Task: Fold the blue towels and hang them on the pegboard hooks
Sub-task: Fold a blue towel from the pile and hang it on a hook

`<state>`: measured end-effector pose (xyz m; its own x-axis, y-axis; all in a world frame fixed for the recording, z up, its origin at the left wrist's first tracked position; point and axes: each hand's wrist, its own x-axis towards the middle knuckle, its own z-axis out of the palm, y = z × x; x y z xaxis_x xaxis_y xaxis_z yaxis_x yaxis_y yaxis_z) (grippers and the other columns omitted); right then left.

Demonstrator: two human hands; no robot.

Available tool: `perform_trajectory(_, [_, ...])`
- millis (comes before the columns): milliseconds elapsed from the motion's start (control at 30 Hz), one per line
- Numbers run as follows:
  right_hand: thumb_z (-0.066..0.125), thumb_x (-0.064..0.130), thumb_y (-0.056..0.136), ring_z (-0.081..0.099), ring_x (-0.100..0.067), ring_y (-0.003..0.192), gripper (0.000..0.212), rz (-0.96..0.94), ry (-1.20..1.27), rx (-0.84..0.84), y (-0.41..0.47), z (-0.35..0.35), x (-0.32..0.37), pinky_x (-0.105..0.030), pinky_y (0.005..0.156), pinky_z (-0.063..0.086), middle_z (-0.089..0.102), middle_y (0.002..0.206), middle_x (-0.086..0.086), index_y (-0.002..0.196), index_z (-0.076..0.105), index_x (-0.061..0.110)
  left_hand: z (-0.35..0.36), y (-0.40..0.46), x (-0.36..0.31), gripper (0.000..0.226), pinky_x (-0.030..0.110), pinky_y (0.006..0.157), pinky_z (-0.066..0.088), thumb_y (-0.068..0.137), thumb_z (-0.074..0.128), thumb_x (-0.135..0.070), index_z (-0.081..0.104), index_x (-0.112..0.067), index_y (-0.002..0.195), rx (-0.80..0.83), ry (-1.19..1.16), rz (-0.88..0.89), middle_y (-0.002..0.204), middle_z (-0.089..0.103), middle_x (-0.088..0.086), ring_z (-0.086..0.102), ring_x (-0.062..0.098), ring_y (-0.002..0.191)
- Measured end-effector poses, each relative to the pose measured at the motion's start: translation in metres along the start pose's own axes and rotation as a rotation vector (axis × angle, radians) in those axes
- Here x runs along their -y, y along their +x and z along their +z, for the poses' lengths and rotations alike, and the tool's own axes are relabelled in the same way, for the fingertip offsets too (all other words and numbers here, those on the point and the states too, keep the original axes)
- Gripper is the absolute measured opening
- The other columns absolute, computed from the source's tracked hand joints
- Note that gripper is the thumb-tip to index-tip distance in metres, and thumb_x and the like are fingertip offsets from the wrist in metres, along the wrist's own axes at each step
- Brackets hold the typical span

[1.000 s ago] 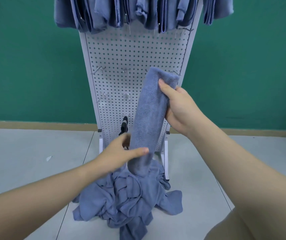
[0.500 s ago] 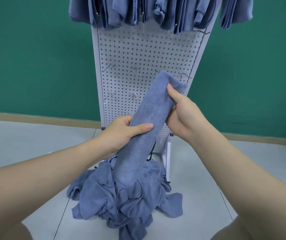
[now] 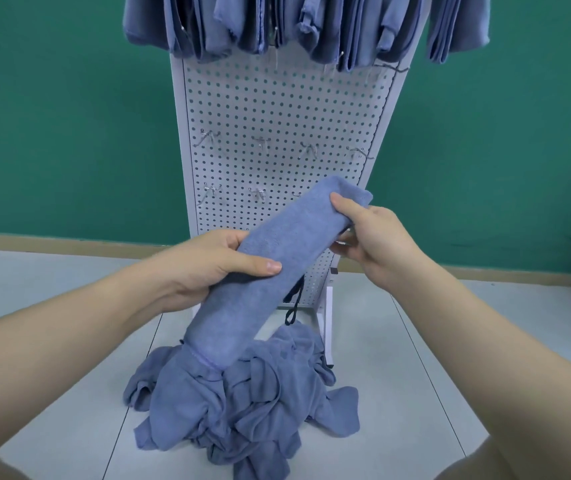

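A long folded blue towel (image 3: 263, 271) is slanting across frame centre, above the crumpled towel pile (image 3: 242, 403), below hung towels (image 3: 311, 26).

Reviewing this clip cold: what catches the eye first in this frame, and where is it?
At centre, a folded blue towel slants in front of the white pegboard, gripped mid-length by the left hand and pinched near its upper end by the right hand. Below it, a crumpled pile of blue towels lies on the floor at the pegboard's foot. Along the top edge, hung towels crowd the board, with bare hooks beneath.
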<state>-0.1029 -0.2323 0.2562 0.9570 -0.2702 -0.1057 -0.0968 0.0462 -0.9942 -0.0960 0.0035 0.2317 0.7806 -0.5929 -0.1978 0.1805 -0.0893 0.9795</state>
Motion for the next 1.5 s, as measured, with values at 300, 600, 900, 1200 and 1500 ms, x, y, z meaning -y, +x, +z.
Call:
perform_trajectory(300, [0.079,0.035,0.09,0.071,-0.012,0.067,0.028,-0.094,-0.192,-0.008,-0.007,-0.004,-0.004,-0.028,0.067,0.057,0.075,0.088,0.0,0.1,0.069,0.011,-0.027,-0.008,-0.022,0.06,0.029,0.074,0.061,0.051,0.095,-0.033,0.079,-0.011,0.104,0.033,0.042,0.09,0.108,0.077,0.016,0.074,0.024,0.087])
perform_trajectory(600, [0.062,0.013,0.087,0.047,0.005,0.132,0.061,-0.743,-0.624,0.138,-0.032,0.008,-0.005,-0.011,0.112,0.034,0.053,0.143,0.013,0.146,0.052,0.023,-0.026,-0.012,-0.034,0.074,0.029,0.071,0.061,0.037,0.104,-0.043,0.08,-0.016,0.101,0.029,-0.057,0.168,0.103,0.078,0.01,0.075,0.021,0.083])
perform_trajectory(900, [0.074,0.011,0.084,0.056,-0.015,0.129,0.07,-0.935,-0.714,0.168,-0.029,0.034,-0.024,-0.047,0.102,0.052,0.059,0.144,0.002,0.15,0.049,0.017,-0.021,-0.01,-0.032,0.066,0.033,0.076,0.062,0.048,0.101,-0.043,0.078,-0.016,0.104,0.122,-0.045,0.155,0.104,0.076,0.013,0.074,0.025,0.086])
perform_trajectory(1200, [0.049,0.006,0.085,0.063,-0.017,0.119,0.062,-0.904,-0.597,0.07,-0.039,0.047,-0.017,-0.042,0.102,0.052,0.066,0.136,-0.001,0.146,0.055,0.015,-0.024,-0.008,-0.028,0.027,0.032,0.087,0.06,0.081,0.072,-0.018,0.078,-0.018,0.107,0.118,-0.051,0.184,0.112,0.075,0.012,0.072,0.025,0.097])
perform_trajectory(1500, [0.052,0.02,0.084,0.054,0.001,0.08,0.055,-0.75,-0.475,-0.066,-0.041,0.06,-0.014,-0.03,0.089,0.051,0.068,0.095,0.006,0.137,0.066,0.013,-0.012,0.007,-0.02,0.04,0.028,0.081,0.053,0.078,0.08,-0.031,0.065,-0.016,0.112,-0.349,0.044,0.315,0.098,0.071,0.001,0.066,0.013,0.085])
